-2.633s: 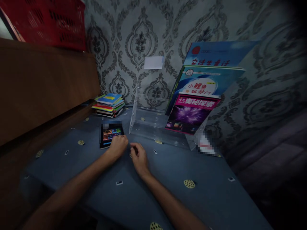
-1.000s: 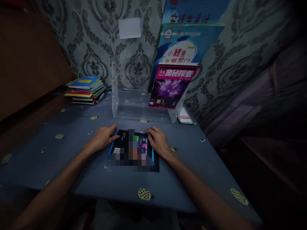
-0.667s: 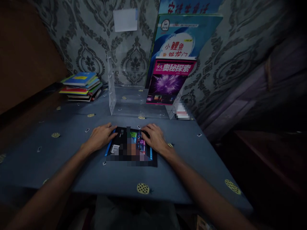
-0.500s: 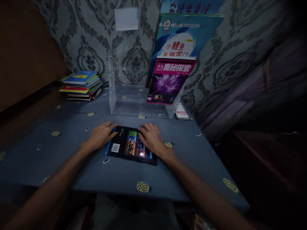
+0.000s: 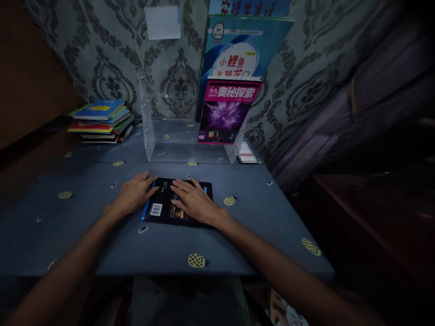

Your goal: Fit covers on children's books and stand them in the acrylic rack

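A dark book lies flat on the cloth-covered table, barcode side up, with its blue spine on the left. At its upper-left edge rests my left hand, the thumb on the cover and the fingers by the spine, thumb and fingers apart. My right hand lies open and flat over the middle of the cover, hiding most of the small pictures there. Behind the book stands a clear acrylic rack, holding a pink-and-purple book at its right side and a taller blue book behind that.
A stack of books sits at the table's back left. Patterned wallpaper with a white panel rises behind the rack. A small blurred object stands right of the rack. The table ends at a front edge near me.
My right hand has slid left across the cover, from its right part to its middle. My left hand stays at the spine side. The whole view has shifted slightly.
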